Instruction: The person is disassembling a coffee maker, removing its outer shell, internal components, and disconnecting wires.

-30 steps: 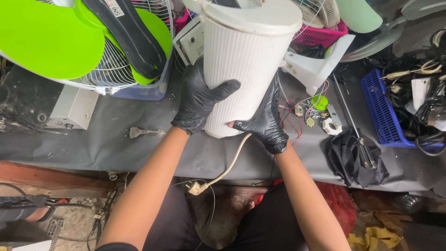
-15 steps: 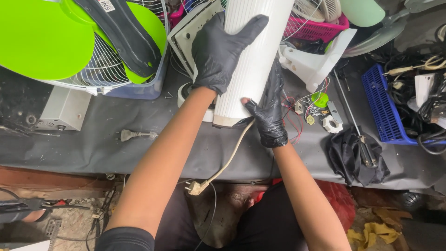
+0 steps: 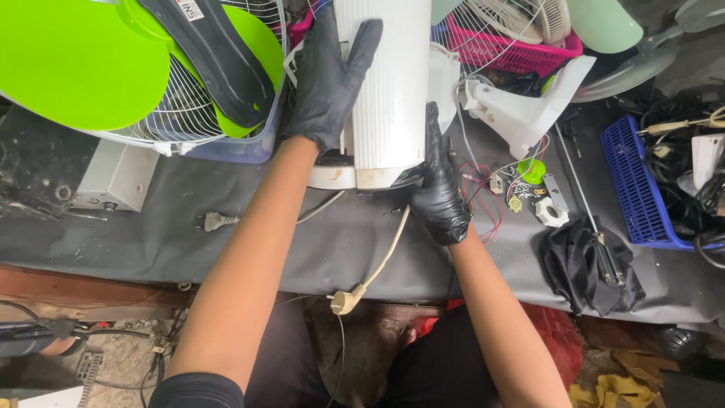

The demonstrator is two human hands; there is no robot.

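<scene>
Black-gloved hands grip a white ribbed fan body on the grey bench.

Cream plug [image 3: 346, 301] dangles at six o'clock; right hand [image 3: 439, 198] clamps the fan body [image 3: 389, 91] low, left hand [image 3: 326, 75] lies spread on its side at eleven. Loose screws and wires [image 3: 521, 189] at three suggest disassembly underway.

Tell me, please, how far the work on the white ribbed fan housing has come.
Done: small removed parts lie loose on the grey table cover. In hand: the left hand presses the white ribbed plastic housing from above; the right hand supports its lower end. Left: the cream power cord remains attached, its plug hanging off the table.
</scene>
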